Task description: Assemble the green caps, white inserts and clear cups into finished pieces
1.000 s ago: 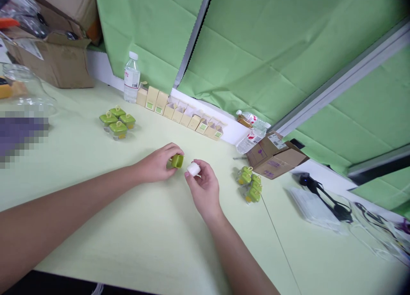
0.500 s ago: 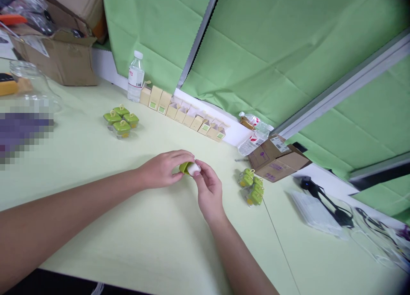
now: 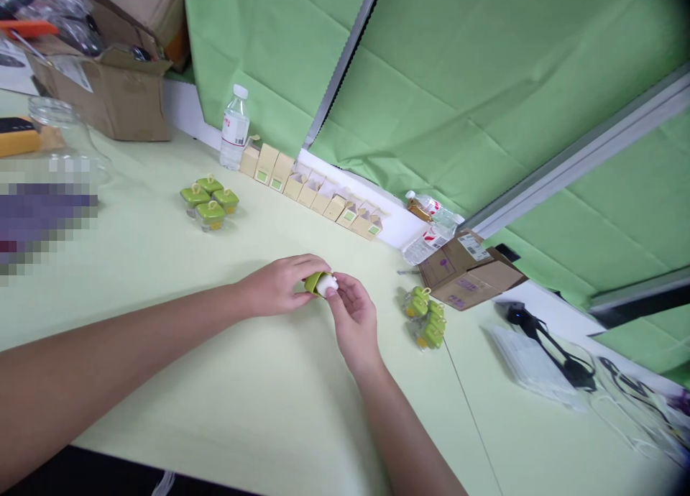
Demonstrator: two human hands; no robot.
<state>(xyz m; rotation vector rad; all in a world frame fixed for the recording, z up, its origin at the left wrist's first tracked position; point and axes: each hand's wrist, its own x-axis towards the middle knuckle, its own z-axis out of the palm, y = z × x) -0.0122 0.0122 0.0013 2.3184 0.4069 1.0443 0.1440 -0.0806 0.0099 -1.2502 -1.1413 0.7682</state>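
Note:
Over the middle of the table, my left hand (image 3: 281, 286) pinches a small green lid (image 3: 312, 283) between thumb and fingers, its hollow side facing right. My right hand (image 3: 355, 322) grips a small white rounded piece (image 3: 326, 285) against the lid's opening; I cannot make out exactly what kind of piece it is. Clear little boxes with green ringed lids (image 3: 210, 201) stand grouped to the left beyond my left hand. Another cluster of green-lidded boxes (image 3: 425, 316), with yellow inside, sits to the right of my right hand.
A row of small cardboard boxes (image 3: 310, 188) lines the back edge beside an upright water bottle (image 3: 235, 127). Bottles (image 3: 428, 241) and an open carton (image 3: 468, 269) stand back right. A glass jar (image 3: 67, 140) is at left; black cables (image 3: 555, 348) lie at far right.
The view has shifted slightly. Both hands stay together, and the white piece and the lid are turned a little, with more of the lid's hollow side showing.

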